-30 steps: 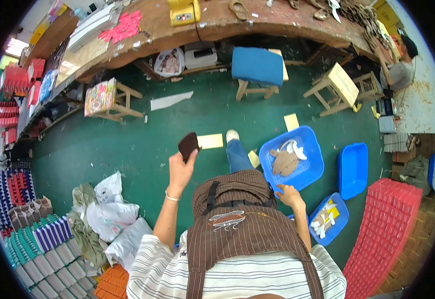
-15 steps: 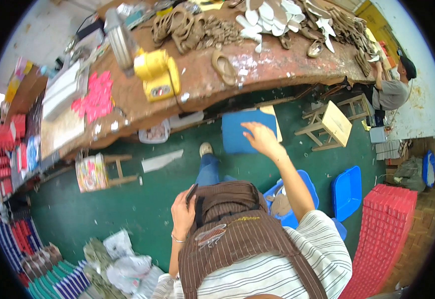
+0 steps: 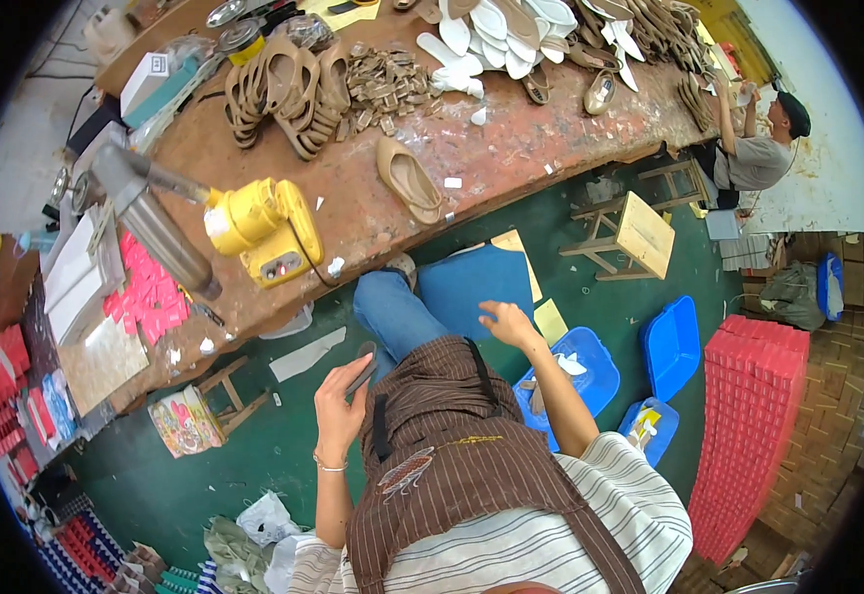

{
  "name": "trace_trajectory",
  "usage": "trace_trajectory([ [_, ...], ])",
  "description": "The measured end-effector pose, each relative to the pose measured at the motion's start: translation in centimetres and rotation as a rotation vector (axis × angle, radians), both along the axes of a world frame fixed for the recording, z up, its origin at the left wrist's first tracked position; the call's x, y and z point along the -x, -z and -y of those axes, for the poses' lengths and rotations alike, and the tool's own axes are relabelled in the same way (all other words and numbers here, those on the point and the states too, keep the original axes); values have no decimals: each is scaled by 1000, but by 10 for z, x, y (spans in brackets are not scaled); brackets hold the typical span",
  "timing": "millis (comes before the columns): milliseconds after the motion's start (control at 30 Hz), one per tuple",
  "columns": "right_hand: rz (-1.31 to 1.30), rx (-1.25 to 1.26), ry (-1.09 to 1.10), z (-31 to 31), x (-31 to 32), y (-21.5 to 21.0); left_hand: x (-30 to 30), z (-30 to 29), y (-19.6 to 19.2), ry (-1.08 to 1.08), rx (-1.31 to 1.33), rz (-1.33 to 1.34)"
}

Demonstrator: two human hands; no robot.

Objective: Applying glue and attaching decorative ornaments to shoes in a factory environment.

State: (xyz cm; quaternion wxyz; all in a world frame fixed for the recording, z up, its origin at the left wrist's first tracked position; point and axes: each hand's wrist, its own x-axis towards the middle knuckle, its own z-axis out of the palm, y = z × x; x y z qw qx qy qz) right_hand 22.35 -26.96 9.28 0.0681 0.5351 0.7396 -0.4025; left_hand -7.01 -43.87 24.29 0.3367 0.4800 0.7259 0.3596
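While left hand [image 3: 341, 394] grips one dark sole [image 3: 361, 371], right hand [image 3: 507, 322] empty, spread over blue stool [image 3: 471, 287].

Shoe workshop. My long brown workbench [image 3: 511, 168] runs across the far side, scarred and glue-stained. On it: stacked tan soles [image 3: 283, 84], white insoles [image 3: 496, 35], one finished beige shoe [image 3: 410, 180], a yellow machine [image 3: 263, 230] at its near edge. Below the bench, green floor [image 3: 154, 475], wooden stools [image 3: 630, 233], blue trays [image 3: 671, 345] of cut pieces. Right of the bench, red stacked crates [image 3: 754, 426]. At its far end another person [image 3: 754, 148] sits working.
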Motion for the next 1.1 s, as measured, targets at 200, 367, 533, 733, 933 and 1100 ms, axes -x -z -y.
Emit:
trace_trajectory([
  [200, -384, -263, 471, -169, 38, 53, 20, -59, 31, -231, 17, 200],
  [367, -320, -525, 510, -315, 67, 94, 35, -163, 121, -334, 187, 181],
  [533, -95, -663, 405, -350, 91, 138, 59, -239, 236, -534, 491, 305],
  [733, 1, -687, 362, -350, 99, 136, 71, -253, 282, -623, 240, 363],
  [933, -9, -731, 319, -359, 89, 145, 66, -260, 278, -567, 249, 264],
  [1100, -98, -709, 301, -354, 88, 150, 56, -256, 285, -641, 41, 191],
])
